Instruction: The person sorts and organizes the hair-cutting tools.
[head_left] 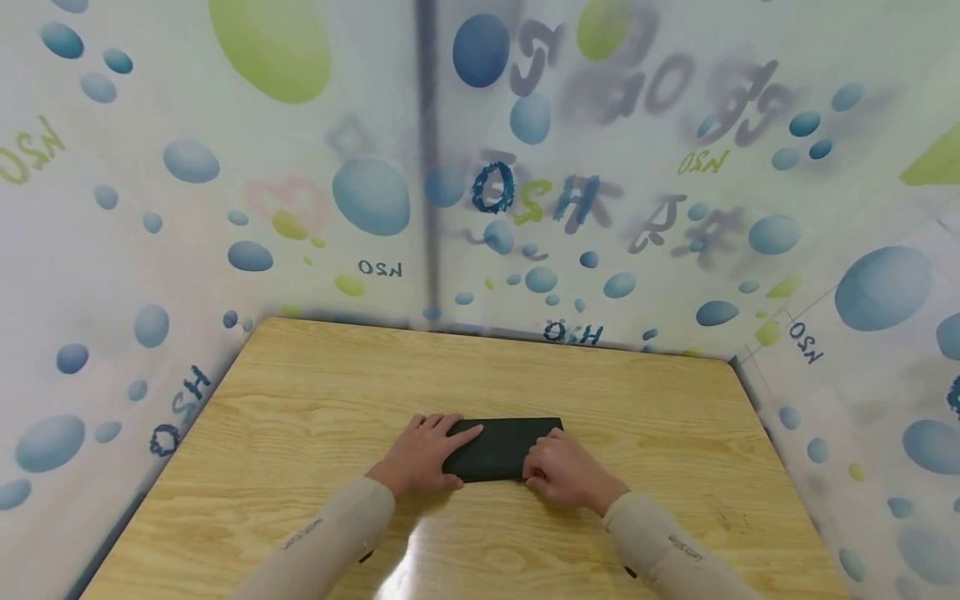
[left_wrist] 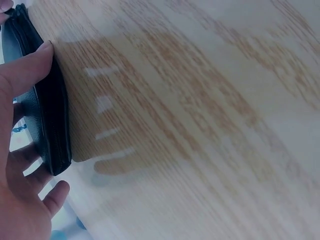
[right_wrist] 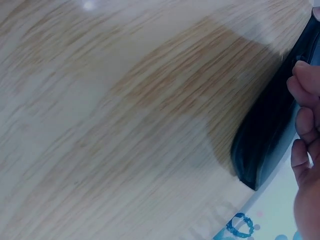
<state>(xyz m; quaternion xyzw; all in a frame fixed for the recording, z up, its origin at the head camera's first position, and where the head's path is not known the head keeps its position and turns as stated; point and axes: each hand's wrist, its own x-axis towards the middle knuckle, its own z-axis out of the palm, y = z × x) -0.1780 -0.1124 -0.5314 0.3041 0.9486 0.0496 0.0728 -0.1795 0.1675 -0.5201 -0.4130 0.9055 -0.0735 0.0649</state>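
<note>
A flat black zip pouch (head_left: 495,450) lies on the wooden table, its long side running left to right. My left hand (head_left: 423,458) grips its left end, thumb along the near edge and fingers spread over the top and far side. The left wrist view shows zipper teeth along the pouch's side (left_wrist: 60,135), with the left thumb (left_wrist: 35,67) across it. At the right end, my right hand (head_left: 562,468) has curled fingers pinching at the near zip edge. In the right wrist view its fingertips (right_wrist: 305,82) cover the exact spot held on the pouch (right_wrist: 265,130).
The light wood table (head_left: 337,375) extends around the pouch on all sides. Walls patterned with blue and green drops (head_left: 371,196) stand along its back, left and right edges. Glare (head_left: 405,558) shines on the near tabletop between the forearms.
</note>
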